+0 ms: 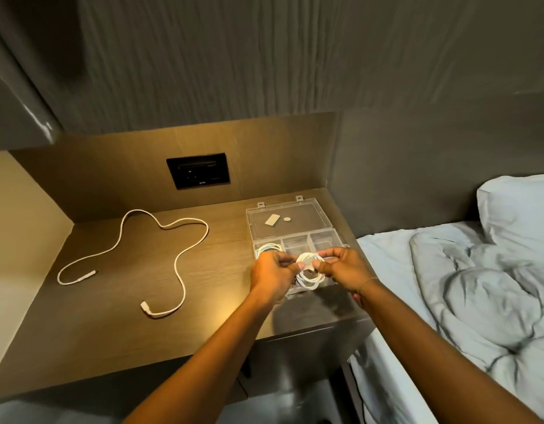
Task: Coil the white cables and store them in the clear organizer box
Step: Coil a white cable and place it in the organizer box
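Observation:
A clear organizer box (321,235) lies open at the right end of the wooden bedside table, its lid (284,221) folded back. A coiled white cable (269,247) rests in the box's back-left compartment. Both hands hold a second coiled white cable (309,275) just above the front of the box: my left hand (272,275) pinches its left side, my right hand (345,270) its right side. A third white cable (124,258) sprawls loose and uncoiled across the left half of the table.
A black wall socket panel (198,170) sits in the wooden back panel above the table (142,332). A bed with a grey duvet (485,295) and pillow (521,206) borders the table on the right. Two small stickers mark the box lid.

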The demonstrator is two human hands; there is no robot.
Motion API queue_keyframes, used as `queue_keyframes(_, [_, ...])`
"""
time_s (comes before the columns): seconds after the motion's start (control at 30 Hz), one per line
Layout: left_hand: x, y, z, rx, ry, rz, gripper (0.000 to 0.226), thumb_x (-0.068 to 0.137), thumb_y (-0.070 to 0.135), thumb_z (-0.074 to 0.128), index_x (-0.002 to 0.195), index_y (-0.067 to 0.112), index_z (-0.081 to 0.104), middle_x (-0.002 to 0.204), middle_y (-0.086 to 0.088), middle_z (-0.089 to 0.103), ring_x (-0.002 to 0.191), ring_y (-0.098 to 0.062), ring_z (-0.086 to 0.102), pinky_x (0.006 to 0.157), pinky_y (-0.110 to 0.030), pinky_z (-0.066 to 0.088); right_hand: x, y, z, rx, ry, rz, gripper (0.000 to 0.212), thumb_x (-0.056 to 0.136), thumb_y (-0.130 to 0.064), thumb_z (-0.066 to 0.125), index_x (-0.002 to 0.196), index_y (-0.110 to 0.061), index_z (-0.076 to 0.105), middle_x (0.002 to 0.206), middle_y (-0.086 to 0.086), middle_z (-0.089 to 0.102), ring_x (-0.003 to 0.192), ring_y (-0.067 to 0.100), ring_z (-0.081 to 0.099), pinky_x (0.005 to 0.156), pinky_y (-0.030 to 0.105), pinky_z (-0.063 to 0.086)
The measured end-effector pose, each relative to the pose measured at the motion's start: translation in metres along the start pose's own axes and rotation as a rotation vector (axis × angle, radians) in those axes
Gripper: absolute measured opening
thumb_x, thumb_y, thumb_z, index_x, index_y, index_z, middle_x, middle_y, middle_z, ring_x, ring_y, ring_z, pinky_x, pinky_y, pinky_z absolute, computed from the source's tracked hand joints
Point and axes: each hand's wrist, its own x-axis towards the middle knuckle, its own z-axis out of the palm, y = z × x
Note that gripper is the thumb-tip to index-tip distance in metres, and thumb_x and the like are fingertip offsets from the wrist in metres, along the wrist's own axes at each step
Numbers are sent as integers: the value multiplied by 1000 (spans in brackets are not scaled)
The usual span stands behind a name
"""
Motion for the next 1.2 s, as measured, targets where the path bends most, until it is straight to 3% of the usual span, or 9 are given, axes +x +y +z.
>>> queue_keyframes(0.1, [20, -2, 7, 78, 60, -60, 20, 75, 21, 83, 92, 13, 77, 74, -5, 75, 57, -14, 66, 52, -26, 54, 32, 5, 1, -82, -14, 54, 19, 83, -14, 76, 102, -14, 74, 102, 6, 75, 92, 24, 70, 80, 34, 59])
queue_keyframes(0.2, [31, -2, 14, 152, 97, -102, 20, 75, 23, 83, 92, 14, 78, 74, -2, 75, 60, -15, 69, 52, -27, 56, 49, 8, 4, -153, -12, 68, 13, 79, -13, 80, 91, -17, 76, 98, 7, 77, 81, 18, 71, 68, 28, 57])
queue_keyframes(0.27, [34, -1, 17, 202, 120, -97, 19, 75, 24, 82, 92, 16, 78, 77, 0, 75, 66, -15, 71, 59, -32, 61, 59, 10, 5, -214, -8, 54, 11, 77, -13, 81, 84, -20, 76, 94, 5, 78, 79, 17, 70, 70, 30, 57])
queue_keyframes(0.4, [33, -3, 19, 357, 144, -29, 19, 76, 29, 81, 92, 20, 76, 82, 2, 75, 70, -9, 65, 52, -20, 42, 70, 17, 7, -342, -10, -1, 14, 76, -14, 82, 89, -16, 78, 93, 5, 78, 75, 16, 67, 69, 29, 56])
queue_keyframes(0.6, [33, -8, 26, 523, 156, 91, 29, 78, 31, 79, 103, 21, 68, 95, -3, 78, 86, -14, 70, 69, -28, 53, 79, 12, 5, -575, -50, -75, 9, 76, -23, 82, 84, -19, 79, 86, 2, 77, 79, 20, 69, 79, 44, 61])
queue_keyframes(0.8, [32, -15, 26, 559, 206, 214, 30, 78, 32, 79, 105, 19, 74, 96, -1, 77, 84, -12, 70, 72, -29, 59, 77, 0, 4, -723, -69, -135, 5, 75, -24, 82, 78, -21, 80, 79, -3, 77, 73, 17, 67, 71, 40, 62])
queue_keyframes(0.9, [28, -24, 27, 656, 246, 273, 28, 79, 36, 77, 104, 23, 75, 104, 2, 70, 99, -14, 56, 72, -24, 47, 72, 0, 4, -749, -49, -153, 9, 76, -28, 82, 83, -22, 81, 81, -3, 77, 73, 15, 66, 70, 36, 62])
queue_keyframes(1.0, [28, -29, 23, 705, 270, 273, 33, 74, 42, 78, 103, 25, 76, 103, 2, 56, 97, -13, 43, 71, -24, 38, 67, 2, 4, -831, -4, -219, 15, 76, -37, 82, 86, -25, 81, 78, -6, 76, 70, 12, 62, 62, 27, 57])
queue_keyframes(1.2, [28, -19, 27, 935, 269, 358, 29, 80, 40, 74, 105, 26, 75, 99, 2, 59, 92, -16, 42, 70, -29, 40, 59, 1, 0, -1057, -33, -401, 19, 91, -35, 66, 105, -27, 77, 96, 3, 76, 92, 21, 58, 88, 37, 54])
